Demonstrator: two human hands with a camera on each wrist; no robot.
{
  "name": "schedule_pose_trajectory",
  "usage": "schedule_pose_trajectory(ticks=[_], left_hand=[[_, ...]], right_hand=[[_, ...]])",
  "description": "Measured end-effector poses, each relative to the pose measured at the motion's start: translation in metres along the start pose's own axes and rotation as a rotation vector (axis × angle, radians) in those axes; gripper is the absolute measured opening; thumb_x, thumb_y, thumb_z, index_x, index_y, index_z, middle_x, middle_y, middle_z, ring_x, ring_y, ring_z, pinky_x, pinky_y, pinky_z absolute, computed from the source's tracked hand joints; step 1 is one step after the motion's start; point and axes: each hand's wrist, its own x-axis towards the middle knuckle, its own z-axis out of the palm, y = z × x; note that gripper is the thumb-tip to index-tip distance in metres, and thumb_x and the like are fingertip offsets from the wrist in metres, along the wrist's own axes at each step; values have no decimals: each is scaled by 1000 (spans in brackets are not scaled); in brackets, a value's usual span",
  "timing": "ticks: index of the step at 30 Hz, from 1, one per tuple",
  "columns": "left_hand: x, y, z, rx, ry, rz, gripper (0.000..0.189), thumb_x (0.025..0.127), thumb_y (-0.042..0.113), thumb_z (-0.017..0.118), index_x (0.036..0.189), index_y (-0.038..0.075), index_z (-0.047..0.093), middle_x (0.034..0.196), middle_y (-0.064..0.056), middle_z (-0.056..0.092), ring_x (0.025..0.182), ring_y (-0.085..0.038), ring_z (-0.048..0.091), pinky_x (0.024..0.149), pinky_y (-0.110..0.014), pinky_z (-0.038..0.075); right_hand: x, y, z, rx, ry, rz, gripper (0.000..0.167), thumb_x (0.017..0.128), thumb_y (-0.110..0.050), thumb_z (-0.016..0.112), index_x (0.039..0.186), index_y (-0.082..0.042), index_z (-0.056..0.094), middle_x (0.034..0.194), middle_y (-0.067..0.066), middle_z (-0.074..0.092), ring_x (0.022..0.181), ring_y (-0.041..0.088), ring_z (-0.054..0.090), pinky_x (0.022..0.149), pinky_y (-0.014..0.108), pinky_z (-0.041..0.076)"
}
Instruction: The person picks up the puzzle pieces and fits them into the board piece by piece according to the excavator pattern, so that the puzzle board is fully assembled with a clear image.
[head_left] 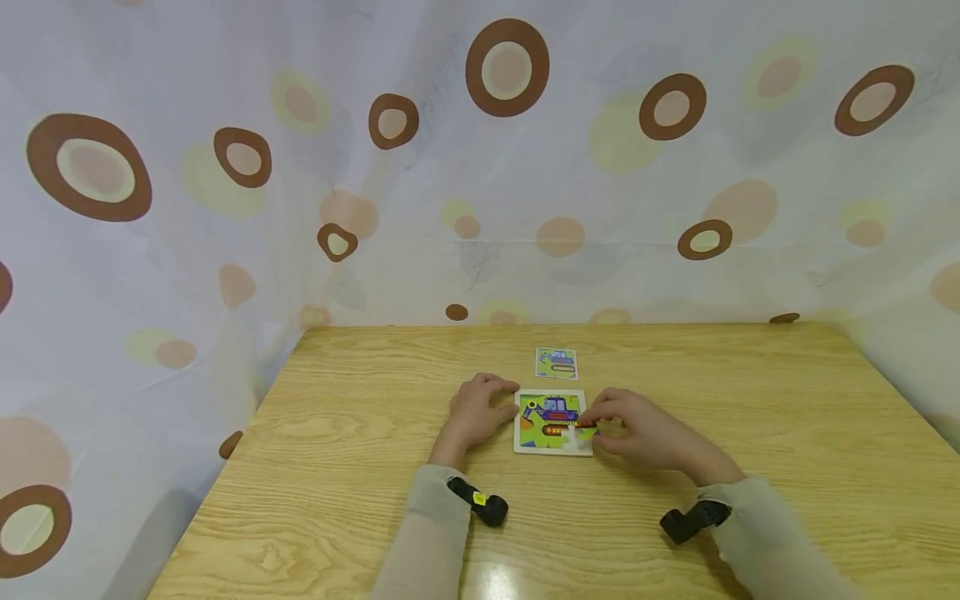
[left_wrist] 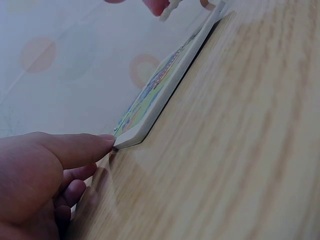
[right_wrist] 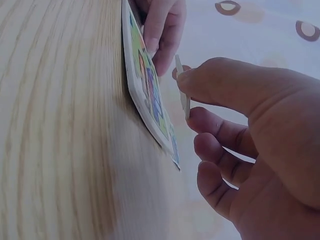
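A jigsaw puzzle board [head_left: 551, 451] with a pale rim lies flat on the table, showing a blue excavator on green. A pale gap is visible at its lower right. My left hand [head_left: 474, 412] is at the board's left side, its straight thumb [left_wrist: 82, 150] touching the rim near a corner. Above the board's right part, my right hand [head_left: 647, 431] pinches a thin puzzle piece [right_wrist: 185, 106] between thumb and index finger. That piece is held on edge in the right wrist view, apart from the board. The other right fingers are loosely curled.
Just behind the board lies a small picture card [head_left: 556, 363] with a similar excavator. The wooden table [head_left: 337, 400] extends to both sides. A pale patterned sheet [head_left: 420, 208] hangs behind it and at the sides.
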Motion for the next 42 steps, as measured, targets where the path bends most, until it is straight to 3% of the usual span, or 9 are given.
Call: schedule_pose_trajectory(ticks=[15, 42], left_hand=[[1, 2, 0, -7, -1, 19, 33, 94, 29, 68, 127, 23, 68, 134, -4, 53, 127, -30, 44, 102, -55, 29], [1, -2, 0, -9, -9, 9, 35, 95, 30, 67, 129, 23, 67, 135, -4, 53, 128, -30, 43, 103, -54, 28]], right_hand=[[19, 5, 15, 33, -55, 45, 16, 89, -14, 73, 105, -16, 75, 103, -4, 61, 89, 17, 53, 77, 33, 45], [22, 5, 22, 58, -46, 92, 15, 89, -10, 73, 103, -13, 76, 96, -3, 59, 82, 15, 51, 71, 29, 45]])
